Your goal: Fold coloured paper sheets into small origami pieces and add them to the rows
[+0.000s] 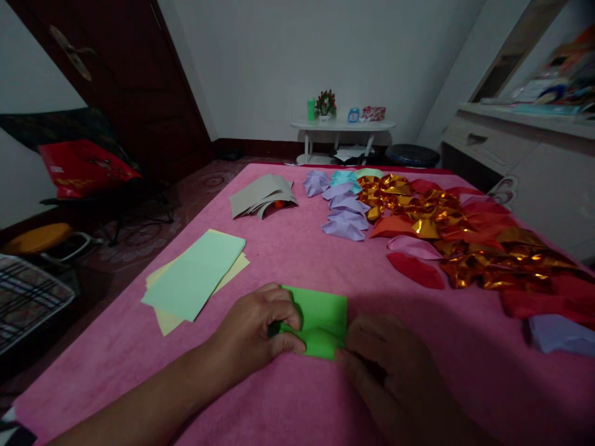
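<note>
A bright green sheet of paper [323, 313] lies at the near middle of the pink cloth [288, 260], its near part bent up in a fold. My left hand [263, 325] pinches the left end of the paper between thumb and fingers. At the opposite end, my right hand [385, 359] grips the near right corner, thumb and fingertips closed on it. Left of my hands rests a stack of pale green sheets [198, 269], with yellow sheets [237, 272] sticking out beneath.
Grey sheets [263, 192] curve over something orange at the far left. Folded purple papers [344, 226] stand in a row; shiny gold folded papers [425, 226] and red ones [416, 271] crowd the right side. Behind is a white side table [344, 124]; a red bag [88, 167] sits left.
</note>
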Tool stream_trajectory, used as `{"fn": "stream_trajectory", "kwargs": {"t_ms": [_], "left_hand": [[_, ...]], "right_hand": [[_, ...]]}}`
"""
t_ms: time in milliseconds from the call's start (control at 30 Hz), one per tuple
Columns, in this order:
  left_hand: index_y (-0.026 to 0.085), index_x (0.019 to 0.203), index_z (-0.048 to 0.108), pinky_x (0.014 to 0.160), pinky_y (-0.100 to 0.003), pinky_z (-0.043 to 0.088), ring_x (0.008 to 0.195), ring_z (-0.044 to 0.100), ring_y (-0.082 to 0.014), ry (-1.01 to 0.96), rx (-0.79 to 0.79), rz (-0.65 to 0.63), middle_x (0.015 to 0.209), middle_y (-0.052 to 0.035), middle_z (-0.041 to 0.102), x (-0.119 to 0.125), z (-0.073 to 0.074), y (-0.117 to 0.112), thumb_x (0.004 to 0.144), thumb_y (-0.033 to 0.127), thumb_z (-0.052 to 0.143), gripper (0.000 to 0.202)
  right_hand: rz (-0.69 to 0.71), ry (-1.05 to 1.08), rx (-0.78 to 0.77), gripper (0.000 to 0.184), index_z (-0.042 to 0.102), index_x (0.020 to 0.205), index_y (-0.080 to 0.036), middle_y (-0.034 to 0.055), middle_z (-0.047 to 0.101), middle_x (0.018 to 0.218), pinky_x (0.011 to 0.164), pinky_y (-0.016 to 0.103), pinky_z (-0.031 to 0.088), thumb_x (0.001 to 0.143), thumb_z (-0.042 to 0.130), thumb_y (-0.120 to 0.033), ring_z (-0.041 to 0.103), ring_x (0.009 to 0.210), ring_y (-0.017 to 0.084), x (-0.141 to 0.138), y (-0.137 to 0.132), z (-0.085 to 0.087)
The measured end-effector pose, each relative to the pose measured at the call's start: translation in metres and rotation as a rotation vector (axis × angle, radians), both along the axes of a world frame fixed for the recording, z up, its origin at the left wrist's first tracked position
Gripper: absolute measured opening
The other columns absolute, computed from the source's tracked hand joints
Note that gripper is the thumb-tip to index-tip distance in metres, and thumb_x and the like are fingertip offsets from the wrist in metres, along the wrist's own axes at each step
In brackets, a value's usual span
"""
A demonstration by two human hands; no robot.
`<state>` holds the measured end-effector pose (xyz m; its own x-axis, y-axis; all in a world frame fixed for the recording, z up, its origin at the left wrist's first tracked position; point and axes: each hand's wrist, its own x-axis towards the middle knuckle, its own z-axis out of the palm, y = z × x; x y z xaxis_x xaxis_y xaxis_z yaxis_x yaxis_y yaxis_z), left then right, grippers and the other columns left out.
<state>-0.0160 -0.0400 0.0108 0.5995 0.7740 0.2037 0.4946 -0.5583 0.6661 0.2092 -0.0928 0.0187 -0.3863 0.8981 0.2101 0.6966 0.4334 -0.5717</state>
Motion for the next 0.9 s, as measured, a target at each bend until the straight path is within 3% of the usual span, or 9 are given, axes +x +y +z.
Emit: {"fn": "stream_trajectory", "kwargs": {"t_ms": [200,433,567,900], "left_hand": [[0.019,0.072,0.065,0.065,-0.026,0.038,0.074,0.052,-0.0151,-0.031,0.064,-0.071,0.071,-0.0025,0.056,-0.001,0.001,-0.002,0.079,0.038,0.065,0.02],[0.019,0.075,0.064,0.064,-0.024,0.039,0.072,0.055,-0.0146,-0.051,-0.03,0.003,0.071,-0.0016,0.061,0.0,-0.002,-0.001,0.078,0.037,0.066,0.019],[0.019,0.077,0.062,0.065,-0.024,0.039,0.071,0.056,-0.0143,0.031,-0.061,0.065,0.071,-0.0007,0.061,0.001,0.002,-0.002,0.087,0.033,0.055,0.018],[0.018,0.075,0.059,0.064,-0.023,0.036,0.07,0.054,-0.0129,0.079,-0.045,0.112,0.072,0.0008,0.058,0.002,0.002,-0.004,0.083,0.027,0.06,0.012]], "right_hand": [[0.047,-0.061,0.158,0.014,0.065,0.075,-0.022,0.0028,0.062,0.073,0.067,0.033,0.036,0.08,0.053,-0.017,0.053,0.07,0.018,0.002,-0.004,0.0],[-0.057,-0.013,0.015,0.026,0.054,0.062,-0.019,0.0005,0.058,0.063,0.059,0.029,0.032,0.087,0.047,-0.02,0.051,0.06,0.015,-0.001,0.002,-0.002],[-0.133,-0.057,0.013,0.023,0.051,0.057,-0.019,-0.0007,0.056,0.059,0.057,0.028,0.03,0.08,0.053,-0.018,0.049,0.056,0.014,-0.005,0.005,-0.004],[-0.23,-0.125,-0.017,0.018,0.051,0.054,-0.019,-0.0017,0.054,0.056,0.055,0.026,0.026,0.07,0.058,-0.015,0.046,0.055,0.014,-0.01,0.008,-0.002]]}}
